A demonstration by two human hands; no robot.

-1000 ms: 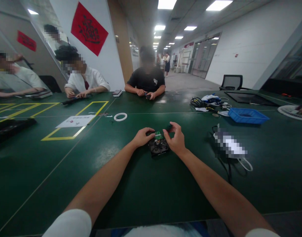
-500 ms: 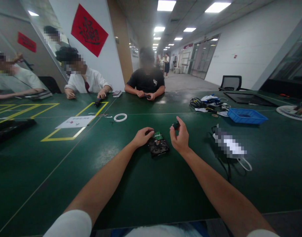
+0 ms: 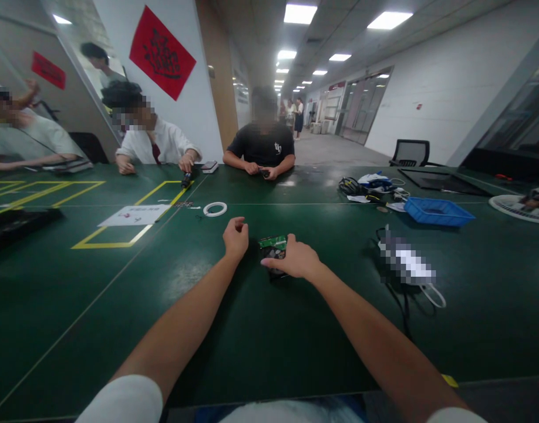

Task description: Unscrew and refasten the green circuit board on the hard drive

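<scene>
Right hand (image 3: pixel 298 258): closed on the right side of a small dark box (image 3: pixel 273 253), lower centre of frame. Thumb reaches leftward across the near part of the box; forefinger lies at its far right corner. Palm and remaining fingers hide the right edge. The box sits in the gap between thumb and forefinger, its left side and far end free of the hand. A green circuit board (image 3: pixel 273 241) runs along the far end, uncovered. Whether the box rests flat on the green table (image 3: pixel 252 352) or is slightly raised: cannot tell.

Left hand (image 3: pixel 236 238): just left of the box, apart from it. Fingers bent in toward the thumb; cannot tell whether anything small is pinched there.

Surroundings: white ring (image 3: pixel 215 215) beyond the left hand, left of centre. Paper sheet (image 3: pixel 134 215) over yellow tape (image 3: pixel 106 245), left of frame. Blue tray (image 3: pixel 445 220) at right, heap of cables (image 3: pixel 351 185) to its upper left. Below the tray, a pale item (image 3: pixel 408 255), pixelated. Upper centre, across the table: person in black shirt (image 3: pixel 263 144), both hands at a small dark object.
</scene>
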